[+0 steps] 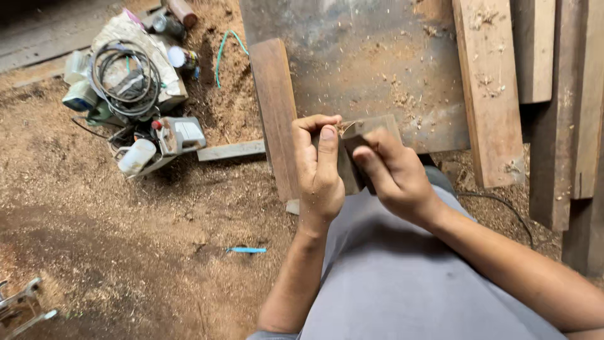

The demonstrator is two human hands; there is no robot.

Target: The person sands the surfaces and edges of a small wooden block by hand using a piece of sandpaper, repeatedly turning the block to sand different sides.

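Observation:
A small dark wooden block (350, 165) is held up in front of me, over the edge of a worn metal-topped bench (365, 56). My left hand (318, 173) is closed around the block's left side, thumb lying up its face. My right hand (393, 173) grips the block's right side and top, fingers curled over the upper corner. Whether the right hand also holds a small tool is hidden by the fingers. My grey shirt fills the lower middle of the view.
A brown plank (275, 113) leans at the bench's left, and more planks (489, 94) lie to the right. On the sawdust floor sit a coiled cable on a bag (126, 72), a power tool (167, 141), a blue pen (246, 250) and a black cord (503, 208).

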